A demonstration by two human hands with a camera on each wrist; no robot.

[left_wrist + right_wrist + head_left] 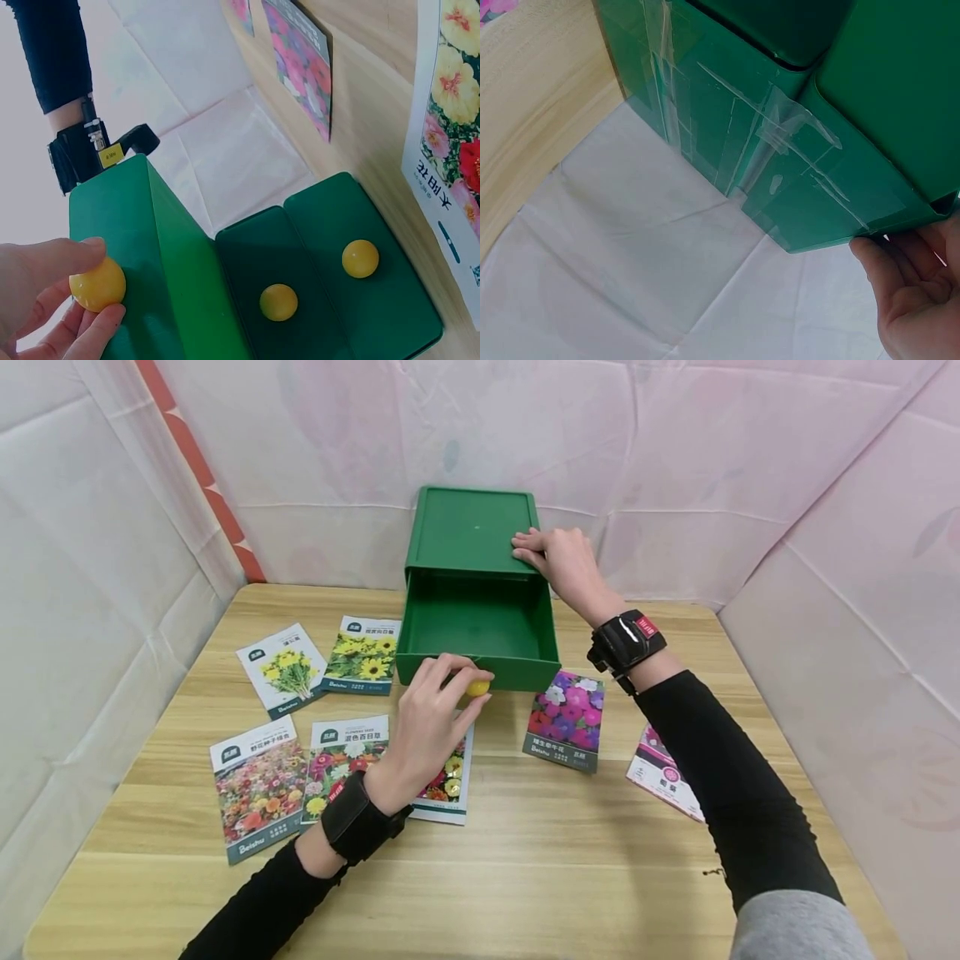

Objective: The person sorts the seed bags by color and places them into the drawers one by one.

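**Left hand on the yellow knob, right hand steadying the green box**

From my seat I see the left hand point(431, 714) with its fingers curled round a small yellow knob point(477, 687) on the front of the top drawer point(480, 647), thumb above and fingertips below, pinching it. That drawer stands pulled out of the green drawer box point(472, 531), just beyond my left fingertips. In the left wrist view two more yellow knobs point(278, 302) sit on the lower drawer fronts, below the one I hold.

My right hand point(564, 560) rests on the top of the box at its right front corner, fingers laid nearly straight across the lid and curling only slightly over the edge; it presses and steadies, gripping nothing. The right wrist view shows strips of clear tape point(780, 142) on the box's side wall, just ahead of that palm.

Seed packets lie flat on the wooden table point(570, 877). Under my left wrist is one packet point(448, 785), partly hidden. To the left of that hand lie the sunflower packet point(363, 653) and three more beyond it. Between my two forearms lies a pink-flower packet point(566, 720), and another point(663, 772) pokes out from under my right sleeve.
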